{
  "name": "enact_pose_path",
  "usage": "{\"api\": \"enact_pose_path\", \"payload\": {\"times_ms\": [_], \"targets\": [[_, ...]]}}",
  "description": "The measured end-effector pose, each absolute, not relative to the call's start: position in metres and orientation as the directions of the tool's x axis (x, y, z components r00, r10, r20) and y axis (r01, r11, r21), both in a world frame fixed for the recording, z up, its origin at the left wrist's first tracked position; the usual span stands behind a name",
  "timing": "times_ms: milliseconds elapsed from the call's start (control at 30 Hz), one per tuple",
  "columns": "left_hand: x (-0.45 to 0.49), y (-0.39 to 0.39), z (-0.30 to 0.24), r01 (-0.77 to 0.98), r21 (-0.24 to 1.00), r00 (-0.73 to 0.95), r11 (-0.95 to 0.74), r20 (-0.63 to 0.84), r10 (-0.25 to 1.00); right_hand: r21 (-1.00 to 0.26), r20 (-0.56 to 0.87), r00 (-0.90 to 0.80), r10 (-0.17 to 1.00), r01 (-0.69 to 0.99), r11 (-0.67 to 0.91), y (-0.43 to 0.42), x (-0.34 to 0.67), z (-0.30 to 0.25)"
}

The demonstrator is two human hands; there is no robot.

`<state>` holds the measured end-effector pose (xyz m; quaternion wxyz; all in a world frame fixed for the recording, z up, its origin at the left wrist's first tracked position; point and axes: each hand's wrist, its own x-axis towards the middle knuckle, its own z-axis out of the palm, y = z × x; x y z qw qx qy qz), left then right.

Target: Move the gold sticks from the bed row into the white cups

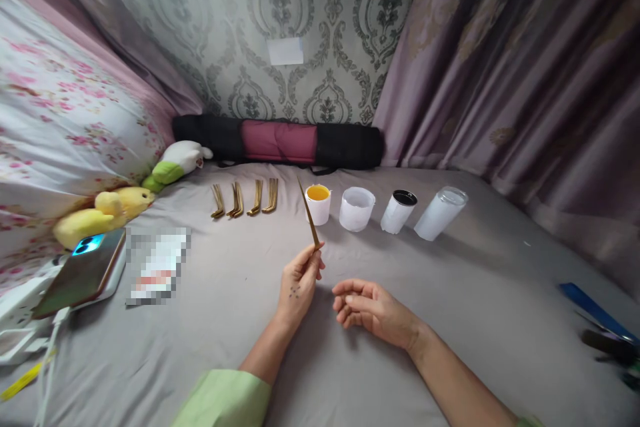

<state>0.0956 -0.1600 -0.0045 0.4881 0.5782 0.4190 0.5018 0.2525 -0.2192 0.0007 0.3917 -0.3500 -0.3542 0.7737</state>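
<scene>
Near the middle of the bed, my left hand (299, 285) pinches the lower end of a thin gold stick (309, 217), which points up and slightly left. Its upper part passes in front of the left edge of a white-wrapped cup with a yellow inside (318, 213). My right hand (377, 310) hovers to the right with loosely curled fingers, holding nothing. Farther right stand a wide white cup (356, 217), a white-wrapped cup with a black inside (397, 219) and a clear-rimmed tumbler wrapped in white (434, 221). Several bundles of bent gold sticks (270, 197) lie left of the cups.
A phone (83, 277), a white power strip (20, 300) and a blurred-out packet (157, 267) lie at left, near plush toys (120, 207). A black and maroon roll (280, 141) lies along the wall. A blue object (595, 310) sits at far right.
</scene>
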Motion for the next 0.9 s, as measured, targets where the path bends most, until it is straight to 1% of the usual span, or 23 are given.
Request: {"api": "enact_pose_path", "payload": {"times_ms": [200, 400, 533, 900], "targets": [[0.098, -0.166, -0.012, 0.115, 0.964, 0.216, -0.239, 0.211, 0.953, -0.868, -0.259, -0.348, 0.901, -0.324, -0.375, -0.219, 0.264, 0.006], [0.097, -0.171, -0.015, 0.228, 0.882, 0.353, -0.413, 0.321, 0.879, -0.892, -0.239, -0.246, 0.939, -0.325, -0.312, -0.216, 0.275, 0.007], [0.098, -0.173, -0.015, 0.287, 0.829, 0.433, -0.48, 0.334, 0.837, -0.902, -0.214, -0.194, 0.957, -0.336, -0.269, -0.215, 0.28, 0.008], [0.101, -0.177, -0.022, 0.435, 0.685, 0.494, -0.585, 0.362, 0.791, -0.9, -0.206, -0.105, 0.973, -0.37, -0.23, -0.213, 0.28, 0.009]]}}
